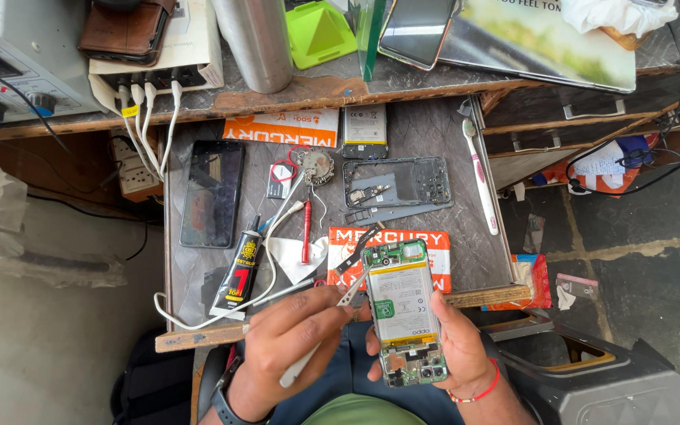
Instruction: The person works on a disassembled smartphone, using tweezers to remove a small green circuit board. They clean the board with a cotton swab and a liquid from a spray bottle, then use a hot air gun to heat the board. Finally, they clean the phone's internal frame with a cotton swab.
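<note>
My right hand holds an opened phone with its back off, so the white battery and green circuit boards show. It is held over my lap, just in front of the work board's wooden front edge. My left hand, a dark watch on its wrist, grips metal tweezers together with a white stick-like tool. The tweezers' tips touch the phone's upper left corner near the top board.
On the grey work board lie a black glue tube, a black phone screen, a grey phone frame, a red screwdriver, a toothbrush, a spare battery and white cables. A steel bottle stands on the shelf behind.
</note>
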